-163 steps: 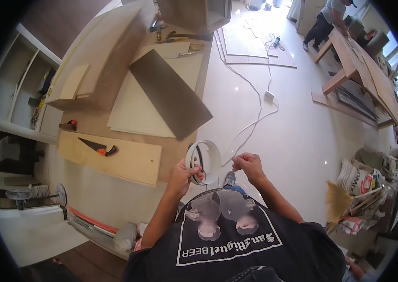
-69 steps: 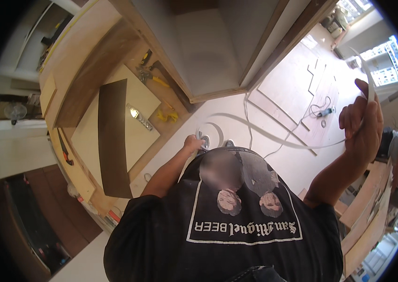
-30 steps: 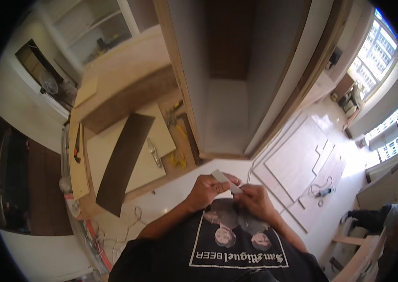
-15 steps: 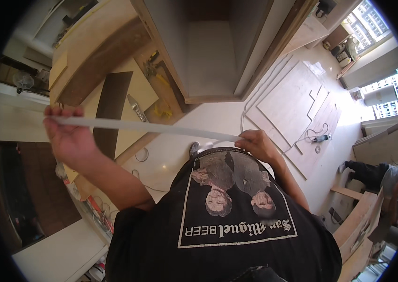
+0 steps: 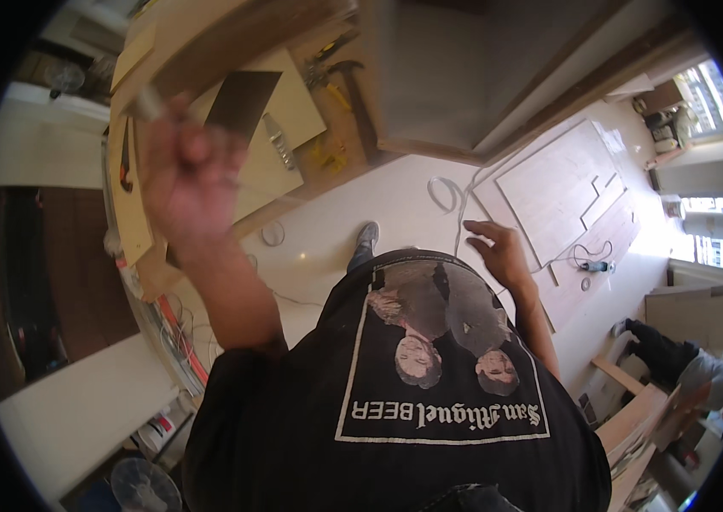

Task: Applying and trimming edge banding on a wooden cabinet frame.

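Observation:
My left hand (image 5: 195, 175) is raised over the workbench on the left, smeared by motion. Its fingers look curled, and a blurred pale piece (image 5: 151, 101) juts out beyond them, too smeared to name. My right hand (image 5: 502, 252) is in front of my shirt at the right, its thumb and fingers apart with nothing between them. On the floor just beyond it lies a thin pale loop (image 5: 444, 194).
The workbench (image 5: 340, 183) holds a dark panel (image 5: 243, 104), a hammer (image 5: 353, 81) and yellow-handled tools. An open cabinet box (image 5: 429, 94) stands ahead. Large boards (image 5: 562, 183) and a corded power tool (image 5: 598, 267) lie on the right floor. Another person (image 5: 677, 354) works at far right.
The white strip no longer stretches between my hands. My left hand has moved up and right, and my right hand has opened. The view has shifted, and the pale floor loop now shows.

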Action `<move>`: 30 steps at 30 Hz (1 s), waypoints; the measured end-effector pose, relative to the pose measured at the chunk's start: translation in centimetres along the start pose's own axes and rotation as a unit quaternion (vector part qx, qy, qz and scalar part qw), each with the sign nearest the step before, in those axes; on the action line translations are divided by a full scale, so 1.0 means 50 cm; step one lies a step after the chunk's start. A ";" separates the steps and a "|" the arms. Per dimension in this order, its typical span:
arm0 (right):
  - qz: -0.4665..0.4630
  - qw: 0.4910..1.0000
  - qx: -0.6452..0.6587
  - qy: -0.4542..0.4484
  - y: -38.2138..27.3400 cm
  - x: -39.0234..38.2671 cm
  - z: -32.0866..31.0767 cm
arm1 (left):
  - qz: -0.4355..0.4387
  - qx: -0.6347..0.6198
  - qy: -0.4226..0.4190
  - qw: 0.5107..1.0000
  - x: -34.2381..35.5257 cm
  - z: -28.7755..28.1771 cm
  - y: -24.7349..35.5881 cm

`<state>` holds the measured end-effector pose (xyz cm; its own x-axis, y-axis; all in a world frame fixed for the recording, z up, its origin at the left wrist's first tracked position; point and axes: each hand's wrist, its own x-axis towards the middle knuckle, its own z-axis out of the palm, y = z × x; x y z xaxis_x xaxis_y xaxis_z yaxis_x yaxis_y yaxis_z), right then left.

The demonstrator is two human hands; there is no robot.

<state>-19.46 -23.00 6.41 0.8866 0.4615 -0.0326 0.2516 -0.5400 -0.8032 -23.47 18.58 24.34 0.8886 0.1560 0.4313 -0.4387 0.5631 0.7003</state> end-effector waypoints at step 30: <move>-0.246 0.918 0.139 0.277 -0.369 0.117 -0.246 | -0.359 0.224 -0.141 0.895 -0.012 0.180 -0.210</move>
<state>-14.17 -18.98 28.36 0.7724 0.1313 0.6214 0.6347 -0.1265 -0.7623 -20.62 5.27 21.84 0.9215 -0.3630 -0.1384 0.1657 0.0451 0.9851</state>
